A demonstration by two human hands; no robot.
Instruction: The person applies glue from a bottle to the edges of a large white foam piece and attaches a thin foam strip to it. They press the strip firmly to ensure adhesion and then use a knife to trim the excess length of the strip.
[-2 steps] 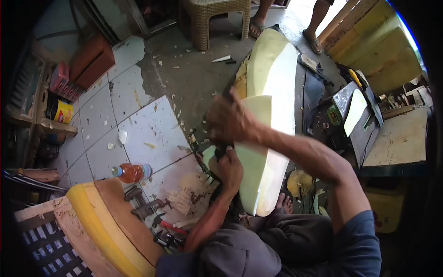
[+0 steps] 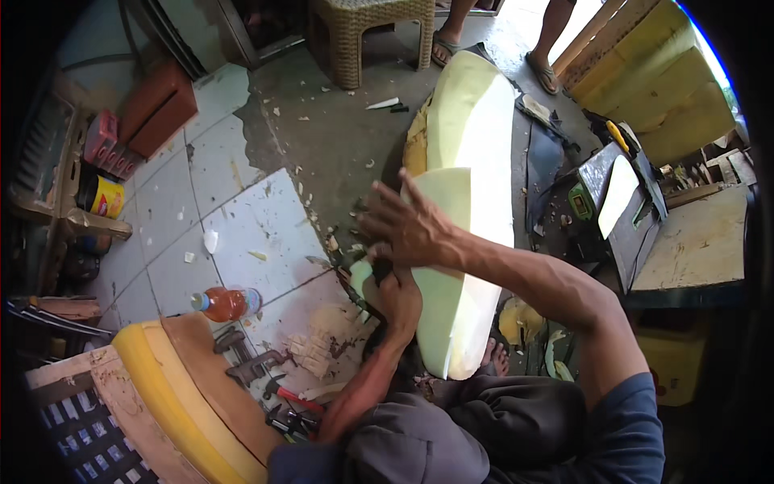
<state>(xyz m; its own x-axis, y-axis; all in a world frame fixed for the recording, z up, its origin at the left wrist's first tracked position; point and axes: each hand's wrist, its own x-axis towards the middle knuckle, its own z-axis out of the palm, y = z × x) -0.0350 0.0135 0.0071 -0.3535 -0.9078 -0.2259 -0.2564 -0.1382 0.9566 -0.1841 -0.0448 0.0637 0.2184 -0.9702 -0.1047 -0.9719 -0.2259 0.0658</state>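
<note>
A long pale yellow-green foam pad [image 2: 493, 121], shaped like a seat cushion, stretches away in front of me. Over its nearer part lies a flat foam sheet [image 2: 448, 194], with a straight cut edge along the bright side. My left hand [image 2: 401, 302] is closed at the pad's left side, around something dark that is mostly hidden. Just above it my right hand [image 2: 413, 232] has its fingers spread, partly covering the left hand and the sheet. Nothing shows in the right hand's grasp. A flap of pale green foam [image 2: 363, 278] pokes out left of my left hand.
An orange-liquid bottle [image 2: 226, 303] stands on the tiles at left, near a metal clamp [image 2: 251, 365] and a red-handled tool [image 2: 298, 398]. A yellow-edged cushion [image 2: 173, 395] lies lower left. Beyond are a woven stool [image 2: 371, 12] and another person's feet [image 2: 544, 73]. A yellow-handled cutter [image 2: 618, 135] lies right.
My right hand, blurred before, has come slightly lower and its spread fingers now show clearly. The left hand remains closed in nearly the same place.
</note>
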